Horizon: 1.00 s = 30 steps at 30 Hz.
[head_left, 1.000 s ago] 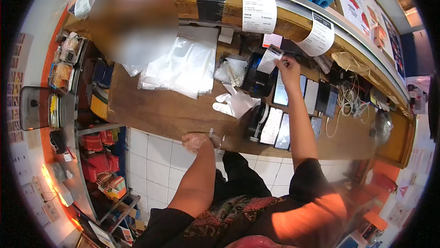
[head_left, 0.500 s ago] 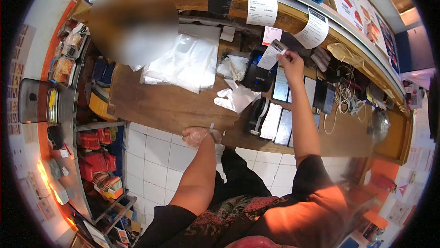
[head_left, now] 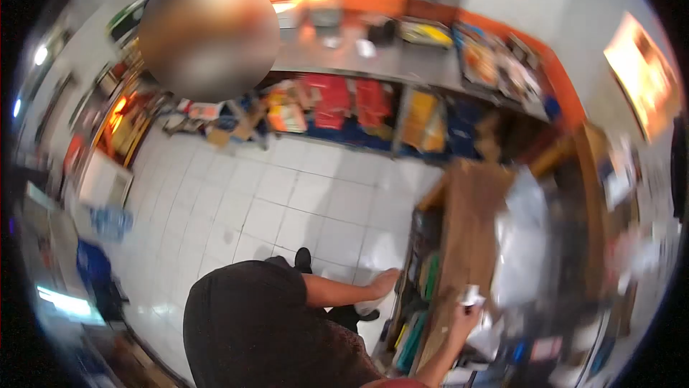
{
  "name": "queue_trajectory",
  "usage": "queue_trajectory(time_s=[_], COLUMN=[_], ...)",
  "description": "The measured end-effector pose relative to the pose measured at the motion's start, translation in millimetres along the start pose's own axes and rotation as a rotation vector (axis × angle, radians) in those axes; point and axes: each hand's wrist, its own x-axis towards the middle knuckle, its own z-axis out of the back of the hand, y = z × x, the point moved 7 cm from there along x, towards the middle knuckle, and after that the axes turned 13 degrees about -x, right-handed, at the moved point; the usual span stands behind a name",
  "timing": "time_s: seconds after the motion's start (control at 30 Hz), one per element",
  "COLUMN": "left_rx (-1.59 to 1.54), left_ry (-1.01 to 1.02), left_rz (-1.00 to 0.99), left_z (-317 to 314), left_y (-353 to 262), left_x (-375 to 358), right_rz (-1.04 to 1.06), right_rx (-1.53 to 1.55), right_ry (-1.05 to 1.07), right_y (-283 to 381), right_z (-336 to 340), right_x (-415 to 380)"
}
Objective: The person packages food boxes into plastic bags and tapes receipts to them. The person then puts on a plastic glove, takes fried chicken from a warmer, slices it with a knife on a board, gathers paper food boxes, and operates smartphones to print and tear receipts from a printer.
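My right hand (head_left: pixel 465 318) is over the brown wooden counter (head_left: pixel 459 223) at the lower right, its fingers pinched on a small white paper receipt (head_left: pixel 471 295). The print on it is smeared by motion. My left hand (head_left: pixel 386 284) hangs lower, beside the counter's open shelf side, above the tiled floor. Its fingers are too blurred to read. Clear plastic bags (head_left: pixel 522 251) lie in a stack on the counter, beyond my right hand. Near my right wrist sits a crumpled pale plastic glove (head_left: pixel 484 341), partly hidden.
A long metal worktable (head_left: pixel 402 61) runs along the far wall, with red packs (head_left: pixel 330 101) on the shelf beneath it. White floor tiles (head_left: pixel 273 201) stretch between it and me. A blue-tinted water bottle (head_left: pixel 111 223) stands at the left. Another person's face area is blurred out.
My view has swung left, from facing the counter to the metal worktable and floor. The receipt, earlier above the black printer, has come along in my right hand. My left hand remains low.
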Motion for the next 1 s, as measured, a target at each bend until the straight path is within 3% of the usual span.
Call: queue_trajectory(time_s=[0.03, 0.07, 0.17, 0.2, 0.27, 0.33, 0.4, 0.47, 0.5, 0.6, 0.7, 0.8, 0.93, 1.0], left_rx=[0.097, -0.009, -0.281, -0.286, -0.606, -0.639, -0.717, -0.478, -0.630, -0.563, -0.582, -0.658, -0.451, -0.471], left_ry=[0.033, -0.048, -0.222, -0.259, -0.462, -0.568, -0.669, -0.653, -0.730, -0.676, -0.546, -0.595, -0.661, -0.696], left_rz=[-0.174, 0.037, 0.078, 0.058, 0.022, -0.064, -0.124, -0.492, -0.207, -0.309, -0.215, -0.071, -0.248, -0.186], left_z=[42, 103, 266, 317, 429, 528, 577, 655, 683, 749, 811, 877, 1005, 1072], left_y=[36, 8, 42, 46, 55, 54, 55, 7, 13, -63, -94, -74, -44, -36], left_x=[5, -12, -49, -64, -103, -131, -167, -198, -195, -207, -185, -166, -134, -129], right_rz=[-0.014, 0.037, 0.031, 0.001, 0.052, 0.102, 0.145, 0.204, 0.221, 0.271, 0.356, 0.278, 0.305, 0.294], right_rx=[0.020, 0.041, 0.160, 0.192, 0.213, 0.245, 0.266, 0.303, 0.321, 0.311, 0.250, 0.294, 0.268, 0.328], right_ry=[0.128, 0.212, 0.548, 0.650, 0.765, 0.867, 0.916, 0.965, 1.001, 1.101, 1.230, 1.321, 1.339, 1.316], right_y=[36, 57, 124, 157, 223, 288, 335, 377, 403, 462, 501, 538, 582, 606], right_z=[-57, -109, -261, -304, -379, -461, -519, -578, -606, -685, -761, -834, -958, -1028], right_x=[-13, -27, -88, -110, -146, -183, -206, -224, -237, -273, -302, -328, -347, -355])
